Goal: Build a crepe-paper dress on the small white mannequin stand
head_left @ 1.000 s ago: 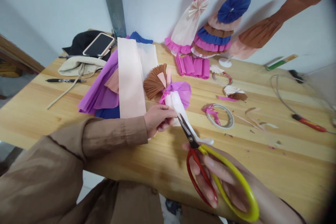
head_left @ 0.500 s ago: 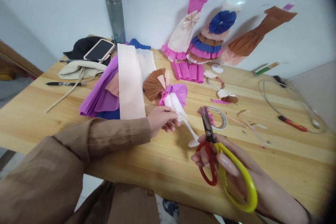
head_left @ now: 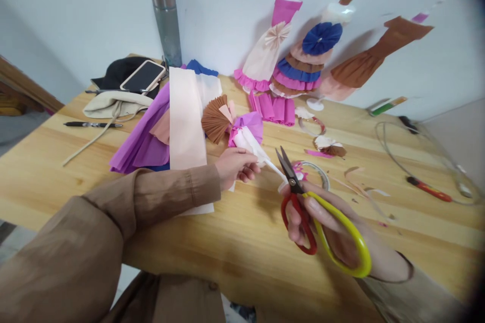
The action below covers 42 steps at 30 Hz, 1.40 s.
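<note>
Over the near half of the wooden table (head_left: 242, 234), the left hand (head_left: 235, 165) has its thumb and forefinger pressed together, pinching the hem of a small paper dress (head_left: 247, 140), the other fingers curled under. The right hand (head_left: 337, 219) is closed around the red and yellow handles of a pair of scissors (head_left: 296, 186), whose blades stand slightly parted beside the dress's thin white stem (head_left: 276, 169); whether those fingers also touch the stem's foot cannot be told. The dress lies tilted between the hands and the brown pleated fan (head_left: 215, 120), purple paper spreading at its upper end. Just left, a long pale paper strip (head_left: 187, 126) lies across folded purple paper (head_left: 147, 133). Right of the scissors sits a tape roll (head_left: 324, 176), partly hidden by the right hand. Farther back are a magenta folded piece (head_left: 279, 109), three dressed figures (head_left: 261, 60) near the wall, a phone (head_left: 143, 75) and a metal bottle (head_left: 165, 25).
</note>
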Motion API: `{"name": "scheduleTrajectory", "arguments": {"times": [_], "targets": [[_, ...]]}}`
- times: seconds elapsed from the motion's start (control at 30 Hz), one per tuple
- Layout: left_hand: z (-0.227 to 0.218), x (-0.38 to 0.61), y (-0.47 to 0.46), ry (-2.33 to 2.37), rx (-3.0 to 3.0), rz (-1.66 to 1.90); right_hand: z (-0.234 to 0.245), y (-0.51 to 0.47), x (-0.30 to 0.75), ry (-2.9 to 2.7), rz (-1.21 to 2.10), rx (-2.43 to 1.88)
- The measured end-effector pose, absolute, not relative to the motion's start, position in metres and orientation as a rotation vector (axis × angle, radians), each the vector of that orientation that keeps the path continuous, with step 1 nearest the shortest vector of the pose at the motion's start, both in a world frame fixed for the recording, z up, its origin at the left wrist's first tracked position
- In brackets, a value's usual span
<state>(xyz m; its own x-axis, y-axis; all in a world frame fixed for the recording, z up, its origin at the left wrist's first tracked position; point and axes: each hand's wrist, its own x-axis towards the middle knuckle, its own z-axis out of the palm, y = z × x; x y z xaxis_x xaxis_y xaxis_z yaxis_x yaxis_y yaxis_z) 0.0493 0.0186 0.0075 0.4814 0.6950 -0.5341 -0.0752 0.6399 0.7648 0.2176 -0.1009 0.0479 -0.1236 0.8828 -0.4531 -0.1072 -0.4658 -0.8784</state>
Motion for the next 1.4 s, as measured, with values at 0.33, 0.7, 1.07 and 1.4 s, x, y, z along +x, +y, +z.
{"name": "scheduleTrajectory", "arguments": {"times": [0.33,0.7,1.07,1.4], "targets": [[0.006,0.047,0.019,0.935,0.776,0.545,0.062,-0.065,0.235,-0.869,2.032,-1.192],[0.001,0.046,0.02,0.859,0.762,0.576,0.029,-0.098,0.214,-0.759,1.849,-1.401],[0.002,0.046,0.017,0.859,0.788,0.606,0.029,-0.094,0.186,-0.646,1.707,-1.355],[0.011,0.046,0.013,1.005,0.928,0.591,0.035,-0.083,0.207,-1.046,1.82,-1.456]]}}
